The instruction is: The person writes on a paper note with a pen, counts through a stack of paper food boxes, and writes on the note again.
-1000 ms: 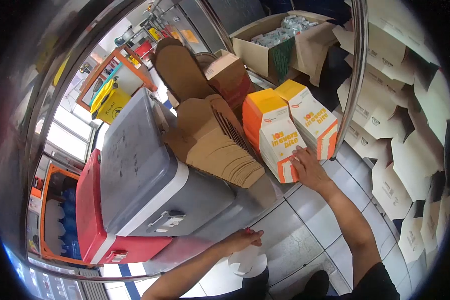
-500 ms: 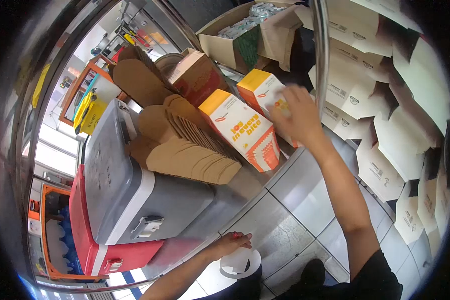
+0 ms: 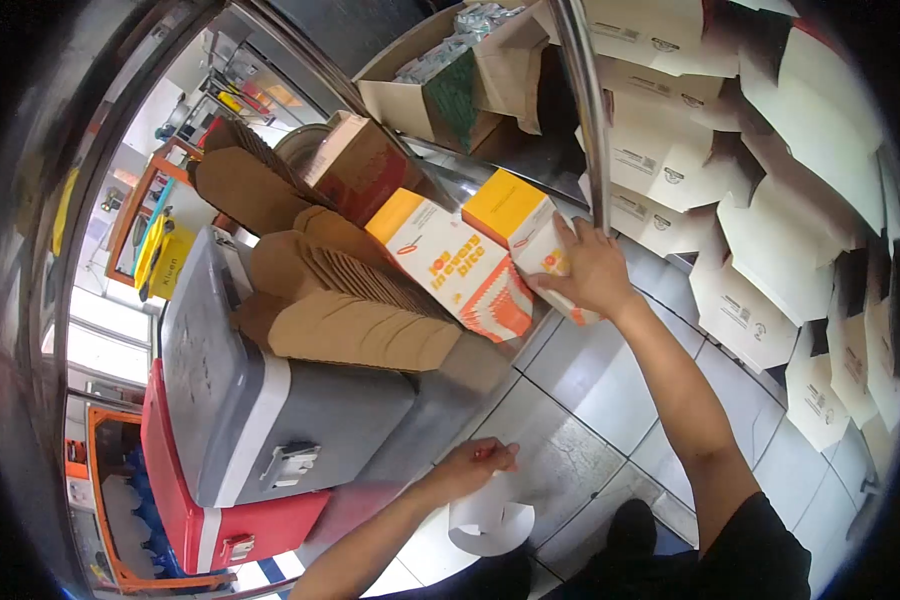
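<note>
Leaving left cartons (image 3: 450, 262), right hand (image 3: 592, 270) now touches right cartons (image 3: 508, 208)

"Joy in every bite" is printed on the orange-and-white carton stack (image 3: 455, 265), just off centre toward twelve o'clock. "Kleen" is borne by the yellow bag (image 3: 175, 250), nine o'clock.

I see white-and-yellow cartons (image 3: 455, 262) (orange zigzag stripes at one end), a grey cooler (image 3: 345, 425), a red cooler (image 3: 285, 520).
</note>
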The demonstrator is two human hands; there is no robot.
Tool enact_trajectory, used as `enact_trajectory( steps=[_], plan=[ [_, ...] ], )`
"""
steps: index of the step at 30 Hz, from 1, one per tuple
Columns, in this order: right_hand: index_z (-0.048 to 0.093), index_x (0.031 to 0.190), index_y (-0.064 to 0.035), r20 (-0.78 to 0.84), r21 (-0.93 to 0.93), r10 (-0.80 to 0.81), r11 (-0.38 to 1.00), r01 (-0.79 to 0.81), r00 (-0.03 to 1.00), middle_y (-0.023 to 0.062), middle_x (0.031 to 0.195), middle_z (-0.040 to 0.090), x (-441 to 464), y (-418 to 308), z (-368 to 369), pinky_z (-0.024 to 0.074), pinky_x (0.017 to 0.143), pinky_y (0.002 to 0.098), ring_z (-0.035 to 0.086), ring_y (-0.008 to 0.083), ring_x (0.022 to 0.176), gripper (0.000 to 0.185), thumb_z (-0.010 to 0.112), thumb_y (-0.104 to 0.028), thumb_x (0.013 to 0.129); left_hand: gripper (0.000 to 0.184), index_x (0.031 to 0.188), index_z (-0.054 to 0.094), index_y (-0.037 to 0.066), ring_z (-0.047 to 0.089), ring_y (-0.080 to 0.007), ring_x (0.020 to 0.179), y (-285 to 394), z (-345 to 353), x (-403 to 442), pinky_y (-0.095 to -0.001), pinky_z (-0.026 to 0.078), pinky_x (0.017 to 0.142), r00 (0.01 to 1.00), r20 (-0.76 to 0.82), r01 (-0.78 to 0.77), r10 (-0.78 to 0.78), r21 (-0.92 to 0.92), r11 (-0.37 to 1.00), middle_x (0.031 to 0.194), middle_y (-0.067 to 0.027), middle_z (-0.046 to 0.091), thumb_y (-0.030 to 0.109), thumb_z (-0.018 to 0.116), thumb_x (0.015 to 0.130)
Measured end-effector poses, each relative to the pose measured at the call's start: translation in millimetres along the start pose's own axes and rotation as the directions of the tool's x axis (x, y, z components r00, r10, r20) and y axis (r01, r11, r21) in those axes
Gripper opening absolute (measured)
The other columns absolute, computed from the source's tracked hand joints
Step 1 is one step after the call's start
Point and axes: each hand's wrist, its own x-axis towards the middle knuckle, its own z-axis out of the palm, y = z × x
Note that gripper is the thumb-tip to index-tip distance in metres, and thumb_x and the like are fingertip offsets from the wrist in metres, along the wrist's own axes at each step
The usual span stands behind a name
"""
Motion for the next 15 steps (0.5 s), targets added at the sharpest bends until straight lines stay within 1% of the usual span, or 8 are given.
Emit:
enact_trajectory(
  steps=[2, 4, 6, 7, 8, 10, 12, 15],
  plan=[
    [0.045, 0.149, -0.0050, -0.024, 0.095, 0.039, 0.995, -0.037, 0.999, 0.0234, 0.140, 0.051, -10.5, 14.9, 2.0, 0.0384, 0.109, 0.0497, 0.050, 0.0409, 0.128, 0.094, 0.075, -0.060, 0.078, 0.046, 0.100, 0.069, 0.005, 0.062, -0.0124, 0.096, 13.7, 4.4, 4.4, -0.0276, 0.046, 0.090, 0.999, -0.013, -0.033, 0.033, 0.045, 0.998, 0.105, -0.0063, 0.074, 0.050, 0.056, 0.102],
    [0.049, 0.145, -0.0046, -0.368, 0.298, 0.125, 0.955, -0.010, 0.921, 0.0229, 0.137, 0.054, -17.4, 37.7, 16.9, 0.0397, 0.107, 0.0493, 0.051, 0.0421, 0.127, 0.090, 0.083, -0.049, 0.075, 0.053, 0.099, 0.069, 0.004, 0.065, -0.0176, 0.092, 15.9, 9.4, 15.2, -0.0319, 0.049, 0.085, 0.985, -0.076, -0.154, 0.158, 0.058, 0.986, 0.096, -0.0082, 0.073, 0.055, 0.056, 0.099],
    [0.039, 0.151, -0.0057, -0.474, 0.350, 0.223, 0.936, -0.050, 0.852, 0.0205, 0.138, 0.054, -32.2, 45.1, 23.7, 0.0396, 0.110, 0.0456, 0.051, 0.0406, 0.128, 0.101, 0.089, -0.042, 0.070, 0.050, 0.100, 0.069, 0.004, 0.065, -0.0155, 0.095, 31.4, 13.2, 11.1, -0.0300, 0.048, 0.087, 0.991, -0.038, -0.124, 0.129, 0.120, 0.985, 0.100, -0.0079, 0.073, 0.051, 0.055, 0.101],
    [0.032, 0.154, -0.0068, -0.080, 0.783, 0.523, 0.559, -0.271, 0.849, 0.0184, 0.140, 0.053, -40.7, 42.7, 21.6, 0.0382, 0.111, 0.0458, 0.051, 0.0380, 0.129, 0.109, 0.090, -0.041, 0.070, 0.046, 0.100, 0.068, 0.004, 0.064, -0.0133, 0.099, 37.9, 14.4, 9.5, -0.0281, 0.048, 0.089, 0.995, -0.004, -0.093, 0.095, 0.175, 0.980, 0.104, -0.0076, 0.074, 0.048, 0.055, 0.103],
    [0.025, 0.156, -0.0077, 0.157, 0.871, 0.529, 0.323, -0.370, 0.834, 0.0169, 0.142, 0.052, -43.9, 44.3, 20.3, 0.0367, 0.112, 0.0465, 0.050, 0.0357, 0.130, 0.114, 0.091, -0.042, 0.069, 0.046, 0.100, 0.068, 0.004, 0.064, -0.0133, 0.099, 40.6, 16.1, 9.4, -0.0281, 0.048, 0.089, 0.995, -0.003, -0.096, 0.099, 0.182, 0.979, 0.104, -0.0076, 0.074, 0.048, 0.055, 0.103],
    [0.012, 0.159, -0.0096, 0.604, 0.783, 0.450, -0.179, -0.596, 0.658, 0.0140, 0.146, 0.049, -50.3, 47.7, 18.0, 0.0337, 0.114, 0.0479, 0.049, 0.0311, 0.132, 0.125, 0.091, -0.043, 0.069, 0.046, 0.103, 0.068, 0.003, 0.065, -0.0139, 0.099, 41.7, 22.8, 9.3, -0.0291, 0.049, 0.088, 0.996, 0.085, 0.022, -0.038, 0.185, 0.982, 0.103, -0.0078, 0.074, 0.047, 0.054, 0.103],
    [0.018, 0.158, -0.0091, 0.570, 0.796, 0.382, -0.037, -0.604, 0.728, 0.0147, 0.144, 0.049, -52.9, 49.6, 27.0, 0.0331, 0.114, 0.0516, 0.049, 0.0299, 0.132, 0.117, 0.089, -0.043, 0.072, 0.047, 0.103, 0.068, 0.003, 0.065, -0.0140, 0.098, 28.6, 30.1, 15.0, -0.0295, 0.049, 0.087, 0.995, 0.100, -0.014, -0.003, 0.172, 0.985, 0.102, -0.0076, 0.074, 0.047, 0.055, 0.103],
    [0.025, 0.155, -0.0086, 0.507, 0.852, 0.332, -0.055, -0.520, 0.795, 0.0137, 0.142, 0.051, -58.6, 61.4, 41.2, 0.0426, 0.107, 0.0460, 0.053, 0.0272, 0.129, 0.104, 0.086, -0.042, 0.077, 0.047, 0.104, 0.069, 0.002, 0.065, -0.0145, 0.095, 17.2, 38.4, 15.9, -0.0303, 0.050, 0.085, 0.991, 0.111, -0.082, 0.069, 0.126, 0.989, 0.099, -0.0076, 0.074, 0.048, 0.057, 0.102]
  ],
)
